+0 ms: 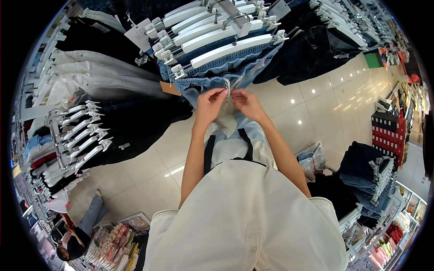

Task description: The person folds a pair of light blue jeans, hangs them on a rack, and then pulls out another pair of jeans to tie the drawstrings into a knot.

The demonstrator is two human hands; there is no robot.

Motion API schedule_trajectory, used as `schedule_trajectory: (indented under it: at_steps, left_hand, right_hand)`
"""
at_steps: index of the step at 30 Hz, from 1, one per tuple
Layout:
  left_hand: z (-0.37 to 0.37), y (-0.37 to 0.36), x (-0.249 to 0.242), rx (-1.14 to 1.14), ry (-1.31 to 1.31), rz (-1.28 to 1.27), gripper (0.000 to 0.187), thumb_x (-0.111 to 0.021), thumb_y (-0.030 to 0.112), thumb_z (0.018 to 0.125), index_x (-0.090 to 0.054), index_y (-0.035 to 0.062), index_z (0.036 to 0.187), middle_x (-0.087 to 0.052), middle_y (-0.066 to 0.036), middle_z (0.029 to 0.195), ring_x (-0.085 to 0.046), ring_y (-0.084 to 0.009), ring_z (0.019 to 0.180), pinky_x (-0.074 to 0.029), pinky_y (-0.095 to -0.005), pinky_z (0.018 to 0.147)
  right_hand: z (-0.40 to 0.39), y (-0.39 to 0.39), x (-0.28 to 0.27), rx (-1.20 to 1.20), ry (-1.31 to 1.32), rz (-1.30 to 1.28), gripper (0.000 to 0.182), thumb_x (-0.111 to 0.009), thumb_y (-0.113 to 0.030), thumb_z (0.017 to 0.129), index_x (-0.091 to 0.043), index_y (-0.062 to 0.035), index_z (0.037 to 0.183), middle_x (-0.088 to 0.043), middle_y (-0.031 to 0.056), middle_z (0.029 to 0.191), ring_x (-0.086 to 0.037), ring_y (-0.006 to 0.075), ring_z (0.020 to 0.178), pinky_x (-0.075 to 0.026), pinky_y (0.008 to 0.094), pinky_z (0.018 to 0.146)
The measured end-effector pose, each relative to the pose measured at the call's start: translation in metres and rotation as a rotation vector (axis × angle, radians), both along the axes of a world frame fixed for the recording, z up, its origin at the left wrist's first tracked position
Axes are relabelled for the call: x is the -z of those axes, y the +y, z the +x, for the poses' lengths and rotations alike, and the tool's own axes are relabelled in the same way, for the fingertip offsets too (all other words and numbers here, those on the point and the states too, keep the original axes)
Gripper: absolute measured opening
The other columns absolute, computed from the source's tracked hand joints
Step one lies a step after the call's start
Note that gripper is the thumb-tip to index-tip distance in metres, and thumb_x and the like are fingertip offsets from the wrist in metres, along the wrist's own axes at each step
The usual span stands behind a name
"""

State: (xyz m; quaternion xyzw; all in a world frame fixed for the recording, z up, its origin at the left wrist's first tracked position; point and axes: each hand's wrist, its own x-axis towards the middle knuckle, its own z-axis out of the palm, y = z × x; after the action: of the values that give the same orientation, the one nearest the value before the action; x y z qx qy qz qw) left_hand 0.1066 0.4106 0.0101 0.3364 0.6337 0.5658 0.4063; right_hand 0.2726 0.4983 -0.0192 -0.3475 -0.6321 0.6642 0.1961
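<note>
A pair of blue denim pants (210, 81) with an elastic waist hangs at the front of a rack, clipped to a white hanger (230, 50). At its waist dangles a pale drawstring (228, 85). My left hand (211, 103) pinches the drawstring from the left side, fingertips closed. From the right, my right hand (248, 104) has its thumb and fingers closed on the same cord. Both hands nearly meet just below the waistband. Behind the front pair, several more white hangers carry denim along a metal rail (233, 16).
White pants (90, 74) and black pants (140, 131) hang on racks to the left. Folded jeans (361, 167) sit on a rack at the right, near stacked red and black boxes (388, 137). Another person (74, 239) is at the lower left. Tiled floor (289, 106) lies between racks.
</note>
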Motion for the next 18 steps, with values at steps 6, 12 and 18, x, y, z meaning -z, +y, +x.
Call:
schedule_trajectory:
  at_steps: [6,12,18]
  left_hand:
    - [-0.004,-0.007,-0.004,0.031,0.063,-0.043,0.017,-0.074,0.014,0.092,-0.075,-0.0020,0.098,-0.071,0.000,0.081,-0.060,-0.0054,0.070,-0.048,-0.0209,0.065]
    - [-0.005,-0.013,-0.002,0.149,0.038,-0.034,0.016,-0.075,0.012,0.090,-0.074,-0.0022,0.098,-0.071,0.000,0.081,-0.060,-0.0052,0.073,-0.048,-0.0213,0.066]
    - [-0.008,-0.006,-0.020,0.164,0.171,0.012,0.016,-0.075,0.011,0.090,-0.075,-0.0007,0.100,-0.072,-0.002,0.084,-0.062,-0.0071,0.075,-0.050,-0.0230,0.071]
  right_hand:
    - [-0.008,0.003,-0.020,0.132,0.002,0.081,0.022,-0.066,-0.004,0.093,-0.065,0.0033,0.114,-0.071,0.0099,0.104,-0.068,0.0161,0.096,-0.054,0.0287,0.087]
    - [-0.028,-0.001,-0.061,0.102,0.124,-0.046,0.022,-0.069,-0.010,0.094,-0.067,0.0043,0.111,-0.073,0.0091,0.100,-0.069,0.0143,0.090,-0.055,0.0264,0.081]
    - [-0.037,0.007,-0.064,0.127,0.115,-0.030,0.021,-0.068,-0.011,0.095,-0.068,0.0044,0.109,-0.074,0.0085,0.093,-0.070,0.0135,0.087,-0.055,0.0260,0.078]
